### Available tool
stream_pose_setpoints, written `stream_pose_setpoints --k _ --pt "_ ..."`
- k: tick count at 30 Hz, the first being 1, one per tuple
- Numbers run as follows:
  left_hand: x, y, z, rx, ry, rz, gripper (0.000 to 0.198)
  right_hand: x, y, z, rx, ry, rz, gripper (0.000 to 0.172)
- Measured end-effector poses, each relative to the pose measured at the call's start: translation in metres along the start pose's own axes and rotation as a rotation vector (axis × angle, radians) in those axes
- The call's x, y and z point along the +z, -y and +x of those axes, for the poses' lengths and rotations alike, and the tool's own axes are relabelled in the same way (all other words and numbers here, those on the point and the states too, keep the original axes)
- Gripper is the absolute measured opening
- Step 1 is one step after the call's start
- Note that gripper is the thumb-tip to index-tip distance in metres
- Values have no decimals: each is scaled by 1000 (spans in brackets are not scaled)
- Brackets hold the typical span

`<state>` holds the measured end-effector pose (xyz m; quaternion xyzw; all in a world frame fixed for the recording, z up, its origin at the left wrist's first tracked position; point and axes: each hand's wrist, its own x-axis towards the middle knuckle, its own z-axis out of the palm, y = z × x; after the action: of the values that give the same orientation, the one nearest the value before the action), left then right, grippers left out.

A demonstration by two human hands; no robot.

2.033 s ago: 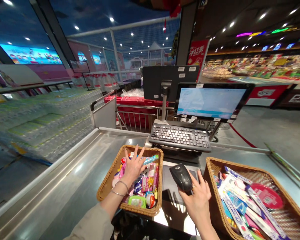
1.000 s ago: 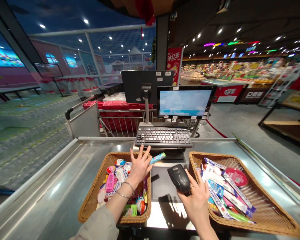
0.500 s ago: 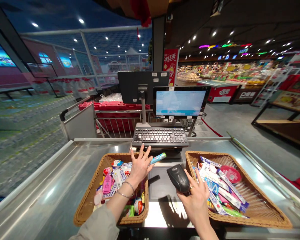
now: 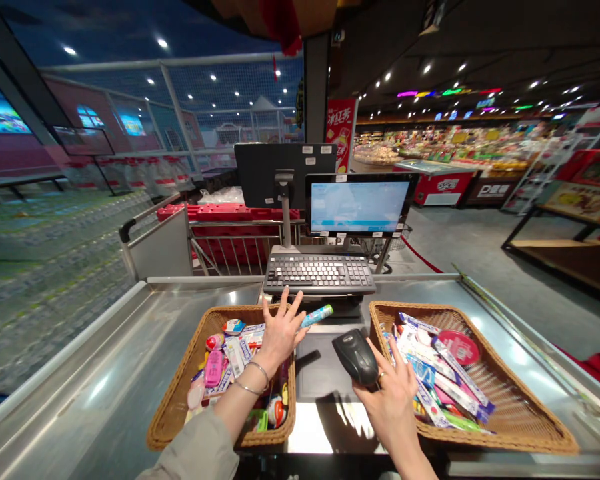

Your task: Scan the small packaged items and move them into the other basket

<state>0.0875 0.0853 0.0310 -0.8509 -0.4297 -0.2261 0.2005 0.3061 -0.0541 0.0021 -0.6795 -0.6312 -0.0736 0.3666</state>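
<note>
Rounded black plastic scanner (image 4: pixel 355 358) and slim blue-green tube (image 4: pixel 318 315), lower centre.
The right hand (image 4: pixel 391 392) is clamped round the scanner; the left hand (image 4: pixel 280 333), fingers splayed, grips the tube thumb-side. Brown woven baskets (image 4: pixel 530 413) with glossy wrappers stand lower left and lower right on a shiny metal counter (image 4: pixel 113 360); a dark, spotlit shop fills the upper right.

We are at a supermarket checkout: before us, a keyboard (image 4: pixel 320 272), a lit screen (image 4: pixel 357 205) and a barcode scanner (image 4: pixel 356 357) at a metal counter (image 4: pixel 130 353), with heaped goods (image 4: pixel 467 148) farther back.
</note>
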Motion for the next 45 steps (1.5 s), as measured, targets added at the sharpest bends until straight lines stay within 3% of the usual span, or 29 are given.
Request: stream_pose_setpoints --k 10,17,24,32,45 --pt "-2 -7 5 23 -16 -10 27 -7 -4 -1 8 -48 -43 30" --pt "1 -16 17 66 -41 -49 28 -17 -8 -2 82 -59 -40 18" --pt "5 -33 36 133 -69 -95 28 -25 -22 -6 132 -110 -68 42" --pt "7 -51 56 199 -99 -118 27 -33 -34 -8 178 -195 -109 30" --pt "17 -75 79 270 -123 -158 27 -42 -53 -7 191 -279 -161 46"
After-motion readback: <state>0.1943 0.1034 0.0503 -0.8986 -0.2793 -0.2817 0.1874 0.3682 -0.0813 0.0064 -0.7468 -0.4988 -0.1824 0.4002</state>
